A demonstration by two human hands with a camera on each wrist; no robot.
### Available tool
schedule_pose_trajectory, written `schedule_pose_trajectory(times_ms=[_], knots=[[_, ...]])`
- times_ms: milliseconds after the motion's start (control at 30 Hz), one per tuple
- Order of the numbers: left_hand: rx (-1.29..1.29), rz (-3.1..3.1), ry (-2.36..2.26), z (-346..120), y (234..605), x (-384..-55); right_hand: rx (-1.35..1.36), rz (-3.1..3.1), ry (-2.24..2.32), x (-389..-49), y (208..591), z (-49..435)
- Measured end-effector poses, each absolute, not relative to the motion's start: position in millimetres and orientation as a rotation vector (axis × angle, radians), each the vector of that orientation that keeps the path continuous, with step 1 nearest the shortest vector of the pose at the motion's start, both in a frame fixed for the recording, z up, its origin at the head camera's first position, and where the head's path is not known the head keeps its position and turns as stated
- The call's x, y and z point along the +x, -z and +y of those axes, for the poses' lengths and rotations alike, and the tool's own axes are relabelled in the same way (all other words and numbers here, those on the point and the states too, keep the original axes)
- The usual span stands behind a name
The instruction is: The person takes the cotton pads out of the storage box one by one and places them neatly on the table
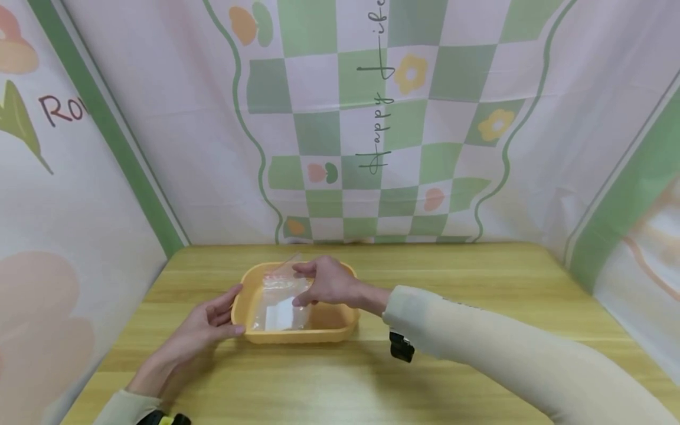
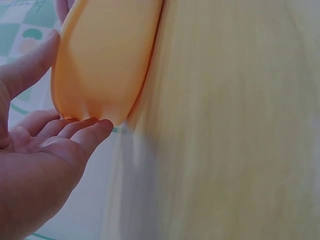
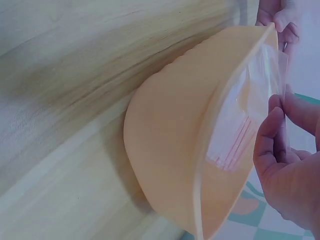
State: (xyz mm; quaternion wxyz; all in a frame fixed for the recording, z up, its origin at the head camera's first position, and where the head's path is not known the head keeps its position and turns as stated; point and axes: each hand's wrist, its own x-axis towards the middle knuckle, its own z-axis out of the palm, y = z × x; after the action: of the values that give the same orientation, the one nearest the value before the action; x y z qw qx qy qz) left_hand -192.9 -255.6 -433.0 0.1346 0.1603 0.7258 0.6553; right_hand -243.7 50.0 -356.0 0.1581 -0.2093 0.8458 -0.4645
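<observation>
A yellow-orange plastic basin (image 1: 303, 337) sits on the wooden table. My left hand (image 1: 204, 324) holds its left end, thumb and fingers spread around the side; the left wrist view has the fingertips against the basin's end wall (image 2: 105, 60). In the basin lies a clear zip-lock bag (image 1: 281, 295) with red lines along its seal and a white patch on or in it. My right hand (image 1: 332, 283) reaches over the basin and pinches the clear plastic between thumb and fingers, plainest in the right wrist view (image 3: 287, 150). Whether more than one bag lies there I cannot tell.
The wooden table (image 1: 451, 366) reaches around the basin on all sides. Behind it hangs a green-and-white checked curtain (image 1: 366, 130), with printed cloth at both sides. A black band (image 1: 401, 346) is on the right wrist.
</observation>
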Motion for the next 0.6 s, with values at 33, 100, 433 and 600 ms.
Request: schedule_pose_trajectory(times_ms=[33, 100, 433, 600], knots=[[0.467, 2.106, -1.897, -256, 433, -193, -0.606, 2.422, 1.331, -243, 355, 51], [0.47, 2.102, -1.898, -256, 434, -193, -0.614, 2.413, 1.343, -243, 353, 52], [0.463, 2.077, -1.914, -255, 435, -193, -0.642, 2.379, 1.379, -242, 336, 68], [0.46, 2.063, -1.918, -255, 433, -192, -0.645, 2.388, 1.376, -241, 323, 81]])
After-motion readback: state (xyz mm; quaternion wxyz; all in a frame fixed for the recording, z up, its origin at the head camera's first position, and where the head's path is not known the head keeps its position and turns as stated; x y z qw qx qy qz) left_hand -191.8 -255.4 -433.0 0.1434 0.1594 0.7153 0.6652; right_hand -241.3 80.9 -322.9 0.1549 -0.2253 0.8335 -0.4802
